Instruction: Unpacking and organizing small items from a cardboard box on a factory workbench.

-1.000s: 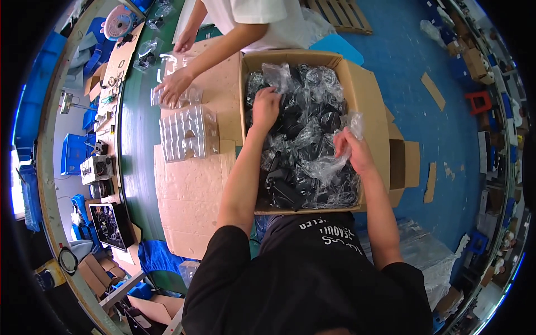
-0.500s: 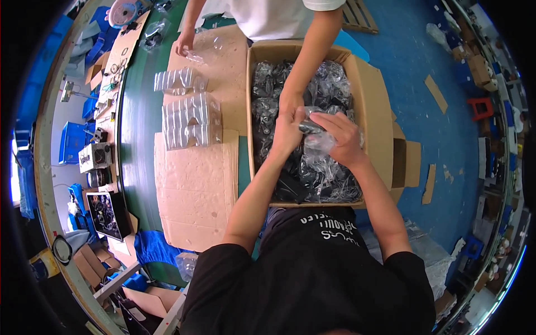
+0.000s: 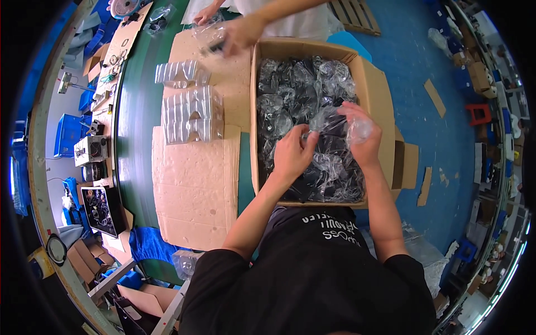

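Note:
Over the packed box, my right hand (image 3: 365, 139) grips a crumpled clear plastic bag (image 3: 335, 120), its fingers partly behind the film. Just left of the bag is my left hand (image 3: 291, 152), half curled, with a gap between thumb and fingers and nothing seen in them. Below both hands, the cardboard box (image 3: 254, 123) holds many dark items in clear plastic wrap (image 3: 273, 111). Across the table, a co-worker's blurred hand (image 3: 243, 36) carries a dark piece in clear plastic (image 3: 215, 47); the piece's kind is unclear.
Two groups of clear ribbed plastic trays (image 3: 192, 114) stand on flat cardboard (image 3: 195, 190) to the left. Beyond runs a green table surface (image 3: 137, 128). Open box flaps (image 3: 379, 106) stick out on the right, above a blue floor (image 3: 416, 72). A wooden pallet (image 3: 354, 17) lies at the far side.
The co-worker's arm has drawn back from the box toward the far left with a dark piece. My hands have moved apart; the bag stays with my right hand.

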Motion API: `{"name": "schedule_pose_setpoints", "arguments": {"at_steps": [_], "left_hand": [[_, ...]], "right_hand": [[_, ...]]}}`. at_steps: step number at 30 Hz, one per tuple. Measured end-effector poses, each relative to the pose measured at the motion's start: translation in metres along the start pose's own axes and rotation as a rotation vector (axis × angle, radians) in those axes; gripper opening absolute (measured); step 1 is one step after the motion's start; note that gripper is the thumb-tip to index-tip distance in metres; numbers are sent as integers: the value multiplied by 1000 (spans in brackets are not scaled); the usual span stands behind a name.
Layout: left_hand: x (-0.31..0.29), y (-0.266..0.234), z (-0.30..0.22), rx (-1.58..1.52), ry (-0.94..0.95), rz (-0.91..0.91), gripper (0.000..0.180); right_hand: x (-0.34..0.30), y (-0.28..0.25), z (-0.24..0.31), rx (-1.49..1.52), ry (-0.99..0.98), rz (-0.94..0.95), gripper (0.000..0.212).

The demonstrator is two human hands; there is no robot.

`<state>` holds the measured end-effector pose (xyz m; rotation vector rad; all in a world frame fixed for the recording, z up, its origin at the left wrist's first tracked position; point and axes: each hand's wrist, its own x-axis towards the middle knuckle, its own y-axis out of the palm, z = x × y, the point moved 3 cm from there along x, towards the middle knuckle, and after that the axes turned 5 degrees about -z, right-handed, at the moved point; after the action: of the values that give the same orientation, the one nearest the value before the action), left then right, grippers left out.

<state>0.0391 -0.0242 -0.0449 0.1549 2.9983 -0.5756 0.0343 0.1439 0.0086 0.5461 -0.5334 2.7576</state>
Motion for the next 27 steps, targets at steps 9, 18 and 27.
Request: {"name": "schedule_pose_setpoints", "arguments": {"at_steps": [9,18,27], "left_hand": [[20,9,-38,4,722,-168,50],[96,26,-9,-44,122,426,40],[227,19,100,1241,180,-403,61]], "right_hand": [[30,-9,17,-107,58,-201,13],[-13,-7,-46,573,667,-191,11],[-41,-20,-53,899,718,-31,27]]}}
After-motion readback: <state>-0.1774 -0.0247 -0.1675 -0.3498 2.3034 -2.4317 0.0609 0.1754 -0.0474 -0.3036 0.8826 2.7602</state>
